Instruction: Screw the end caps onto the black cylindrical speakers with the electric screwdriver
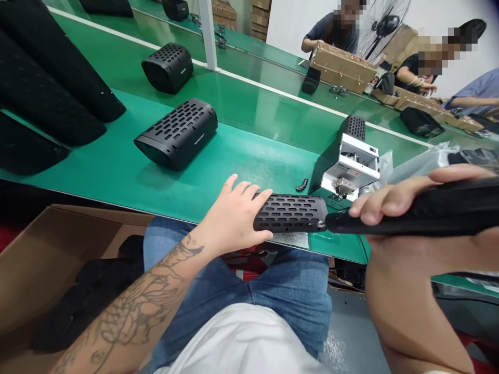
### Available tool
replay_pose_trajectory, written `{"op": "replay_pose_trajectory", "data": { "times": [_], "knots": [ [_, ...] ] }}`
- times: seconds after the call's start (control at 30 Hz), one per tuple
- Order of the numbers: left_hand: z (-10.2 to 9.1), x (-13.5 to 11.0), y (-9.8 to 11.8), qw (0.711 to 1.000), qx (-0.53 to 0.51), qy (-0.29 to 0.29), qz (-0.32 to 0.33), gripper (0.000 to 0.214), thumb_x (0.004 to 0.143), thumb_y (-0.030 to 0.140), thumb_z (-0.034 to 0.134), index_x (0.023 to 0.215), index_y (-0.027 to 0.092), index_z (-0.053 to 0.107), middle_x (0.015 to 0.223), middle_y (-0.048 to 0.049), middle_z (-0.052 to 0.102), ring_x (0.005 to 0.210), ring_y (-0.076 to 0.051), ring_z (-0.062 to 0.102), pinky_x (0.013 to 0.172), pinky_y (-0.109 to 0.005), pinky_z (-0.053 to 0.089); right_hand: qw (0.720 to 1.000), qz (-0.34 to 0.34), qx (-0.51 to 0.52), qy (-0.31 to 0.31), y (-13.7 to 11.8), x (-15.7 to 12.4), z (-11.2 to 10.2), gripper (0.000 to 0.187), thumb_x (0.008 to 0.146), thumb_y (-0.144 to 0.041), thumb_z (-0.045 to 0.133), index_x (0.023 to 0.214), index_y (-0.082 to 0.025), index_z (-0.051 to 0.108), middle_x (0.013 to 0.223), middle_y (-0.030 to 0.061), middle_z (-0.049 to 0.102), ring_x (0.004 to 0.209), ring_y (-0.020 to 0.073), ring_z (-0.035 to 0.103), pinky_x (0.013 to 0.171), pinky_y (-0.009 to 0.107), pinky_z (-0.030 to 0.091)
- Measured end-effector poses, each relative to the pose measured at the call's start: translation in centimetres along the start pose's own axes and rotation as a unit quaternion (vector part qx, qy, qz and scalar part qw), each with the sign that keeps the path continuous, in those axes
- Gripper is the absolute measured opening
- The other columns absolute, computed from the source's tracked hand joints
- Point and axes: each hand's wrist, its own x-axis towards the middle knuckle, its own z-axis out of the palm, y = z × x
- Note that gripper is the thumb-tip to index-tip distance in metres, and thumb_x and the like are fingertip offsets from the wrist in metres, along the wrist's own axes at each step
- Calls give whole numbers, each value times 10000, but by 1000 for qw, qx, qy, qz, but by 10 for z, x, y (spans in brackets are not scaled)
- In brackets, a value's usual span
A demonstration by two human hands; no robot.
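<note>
A black perforated speaker shell [292, 212] lies on its side at the near edge of the green conveyor belt [249, 150]. My left hand [234, 213] grips its left end, fingers wrapped over the top. My right hand [393, 202] is closed round a black electric screwdriver [421, 213] held level, its tip touching the shell's right end.
Two more black speaker shells [177, 133] [168, 67] lie farther up the belt. A white screw feeder machine [349, 163] stands just behind the held shell. Black fabric-covered parts [47, 88] lie at left. A cardboard box [50, 259] sits below left. Other people work at cardboard trays [343, 65] across the line.
</note>
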Motion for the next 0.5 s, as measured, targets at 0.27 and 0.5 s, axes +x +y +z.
{"op": "replay_pose_trajectory", "data": {
  "times": [0.27,0.5],
  "knots": [
    [9,-5,-2,1000,-25,13,-4,923,844,628,832,1589,160,552,1417,-170,673,1260,-366,637,1207,-525,398,995,-45,4,-91,36,-20,41,569,792,-774,825,955,-229,798,596,21,670,444,233,621,468,417,583],
    [8,-5,-3,1000,-25,8,-5,932,853,634,829,1595,146,547,1392,-159,672,1224,-360,630,1156,-495,428,993,-55,13,-101,42,-20,40,510,787,-725,847,936,-239,808,587,15,667,427,225,611,446,405,574]
  ]
}}
